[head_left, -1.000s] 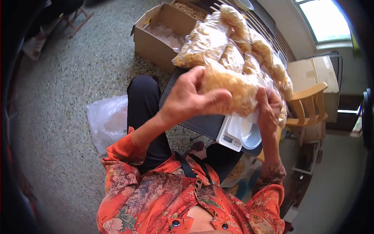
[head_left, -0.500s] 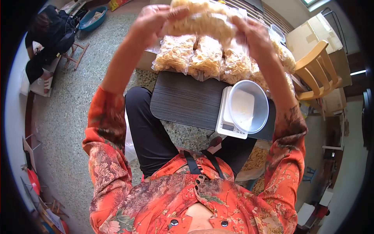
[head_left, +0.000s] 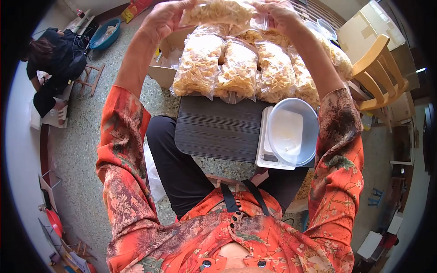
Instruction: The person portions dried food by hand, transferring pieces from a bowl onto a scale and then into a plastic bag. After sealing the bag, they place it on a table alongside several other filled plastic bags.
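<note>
A clear plastic bag of pale yellow, chip-like dried pieces (head_left: 218,13) is stretched between my hands at the top of the view. My left hand (head_left: 165,19) grips its left end, and my right hand (head_left: 278,14) grips the right end. Just below it, several similar filled bags (head_left: 236,66) stand packed in rows at the far side of a black ridged table (head_left: 216,127). On the table's right part is a white kitchen scale (head_left: 265,148), with a translucent plastic bowl (head_left: 309,136) on top.
Left of the bags is an open cardboard box (head_left: 161,75). A wooden chair (head_left: 380,75) and a large carton (head_left: 373,32) stand at the right. Across the floor, a person in black (head_left: 57,52) sits near a blue basin (head_left: 105,36).
The held bag and both hands have shifted up and slightly left in view. My head view has tilted too, so the table, bags and scale appear lower.
</note>
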